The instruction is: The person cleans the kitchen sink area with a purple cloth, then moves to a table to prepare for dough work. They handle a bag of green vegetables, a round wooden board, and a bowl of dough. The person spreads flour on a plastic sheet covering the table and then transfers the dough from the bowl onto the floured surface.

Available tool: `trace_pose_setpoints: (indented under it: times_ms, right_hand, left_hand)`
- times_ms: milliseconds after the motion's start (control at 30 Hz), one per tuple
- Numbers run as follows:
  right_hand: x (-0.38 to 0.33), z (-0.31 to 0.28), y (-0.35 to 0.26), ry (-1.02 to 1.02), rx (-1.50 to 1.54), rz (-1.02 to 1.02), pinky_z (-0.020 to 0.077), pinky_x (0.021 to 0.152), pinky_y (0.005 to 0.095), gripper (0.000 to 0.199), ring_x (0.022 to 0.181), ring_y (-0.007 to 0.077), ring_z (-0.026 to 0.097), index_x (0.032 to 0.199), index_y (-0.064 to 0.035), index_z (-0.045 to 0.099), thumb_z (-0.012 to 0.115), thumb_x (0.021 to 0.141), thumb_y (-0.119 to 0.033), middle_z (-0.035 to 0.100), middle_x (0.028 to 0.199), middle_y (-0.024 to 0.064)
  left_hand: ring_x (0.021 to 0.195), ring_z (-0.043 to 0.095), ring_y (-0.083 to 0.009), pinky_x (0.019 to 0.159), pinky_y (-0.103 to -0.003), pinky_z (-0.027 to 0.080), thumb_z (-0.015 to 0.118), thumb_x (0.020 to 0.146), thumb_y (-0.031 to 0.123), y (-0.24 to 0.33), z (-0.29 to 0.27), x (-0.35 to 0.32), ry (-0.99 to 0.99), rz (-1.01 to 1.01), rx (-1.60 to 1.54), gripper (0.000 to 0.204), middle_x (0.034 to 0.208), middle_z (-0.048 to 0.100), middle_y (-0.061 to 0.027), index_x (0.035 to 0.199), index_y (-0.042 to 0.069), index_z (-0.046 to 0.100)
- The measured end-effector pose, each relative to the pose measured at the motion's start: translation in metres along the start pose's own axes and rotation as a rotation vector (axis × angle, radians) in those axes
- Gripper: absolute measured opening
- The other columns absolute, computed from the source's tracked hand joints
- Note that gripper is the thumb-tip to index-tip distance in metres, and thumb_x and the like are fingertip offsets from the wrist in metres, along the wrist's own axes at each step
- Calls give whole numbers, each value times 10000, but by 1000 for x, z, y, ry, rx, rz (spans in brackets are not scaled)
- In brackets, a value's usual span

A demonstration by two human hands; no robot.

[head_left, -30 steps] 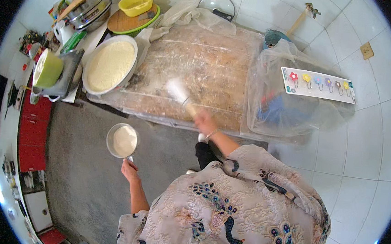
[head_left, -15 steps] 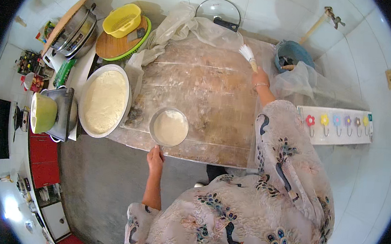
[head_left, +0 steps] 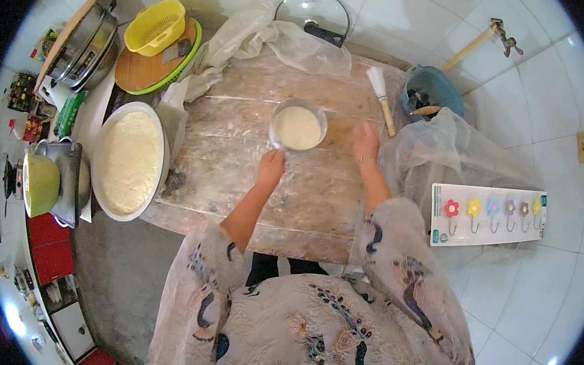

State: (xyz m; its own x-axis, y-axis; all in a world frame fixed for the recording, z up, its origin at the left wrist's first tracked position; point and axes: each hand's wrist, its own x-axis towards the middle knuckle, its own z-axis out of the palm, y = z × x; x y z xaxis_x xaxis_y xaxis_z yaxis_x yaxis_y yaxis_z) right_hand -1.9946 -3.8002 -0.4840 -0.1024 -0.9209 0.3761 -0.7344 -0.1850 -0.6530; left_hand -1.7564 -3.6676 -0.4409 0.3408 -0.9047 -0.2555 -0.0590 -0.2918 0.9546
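My left hand (head_left: 270, 169) is closed round the handle of a round metal sieve or shallow pan (head_left: 297, 146), which holds pale flour. It is over the middle of the floured wooden board (head_left: 236, 199). To its right my right hand (head_left: 366, 144) is blurred by motion, with nothing to be seen in it. A brush (head_left: 383, 102) with white bristles and a wooden handle lies on the board's right part, just beyond that hand. Left of the board stands a large white basin (head_left: 160, 179) full of flour.
A clear plastic sheet (head_left: 315, 57) is bunched along the back edge, below a glass lid (head_left: 327, 34). At the back right stands a blue bucket (head_left: 453, 92). A card of flower hooks (head_left: 487, 235) lies on plastic at right. A yellow basket (head_left: 143, 30) sits back left.
My right hand has let go of the brush, now lying on the board, and come nearer. My left hand has carried the sieve or pan from the board's front edge to its middle.
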Motion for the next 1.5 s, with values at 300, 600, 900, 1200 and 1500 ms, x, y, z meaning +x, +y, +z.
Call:
trace_pose_setpoints:
  times_ms: [300, 600, 900, 1200, 1500]
  right_hand:
    - [-95, -83, -25, -256, 241, 317, 446, 734, 294, 308, 808, 207, 566, 1079, -23, 562, 531, 792, -131, 599, 994, 131]
    - [-35, -77, -62, -328, 955, 741, 482, 702, 301, 299, 790, 178, 587, 1031, 0, 571, 530, 865, -246, 614, 932, 124]
    - [17, -59, -164, -288, 2049, 1178, 474, 762, 384, 430, 849, 246, 582, 973, 7, 551, 527, 843, -402, 594, 926, 158]
    - [32, -48, -200, -515, 1988, 1131, 473, 762, 381, 410, 860, 260, 582, 921, 22, 543, 526, 846, -380, 591, 914, 162]
    - [25, -43, -210, -543, 2109, 1178, 483, 747, 365, 369, 838, 257, 592, 889, 19, 538, 515, 858, -348, 591, 929, 169]
  left_hand:
    - [617, 562, -178, 529, -280, 458, 438, 869, 249, -9, 155, 74, -168, -334, -562, 248, 816, 570, -81, 916, 24, 529]
    - [909, 554, -195, 715, -330, 447, 500, 867, 403, 11, 97, 28, -325, -374, -238, 488, 1171, 500, -68, 1228, 85, 420]
    - [1124, 445, -241, 931, -402, 345, 381, 856, 578, 95, 80, -53, -669, -373, -989, 672, 1282, 437, -85, 1312, 84, 347]
    - [1098, 475, -232, 926, -387, 361, 392, 894, 482, 119, 40, -48, -629, -385, -788, 567, 1244, 477, -97, 1288, 74, 376]
    - [1174, 429, -239, 969, -396, 324, 347, 924, 439, 108, 45, -70, -629, -354, -793, 534, 1263, 465, -105, 1298, 57, 349]
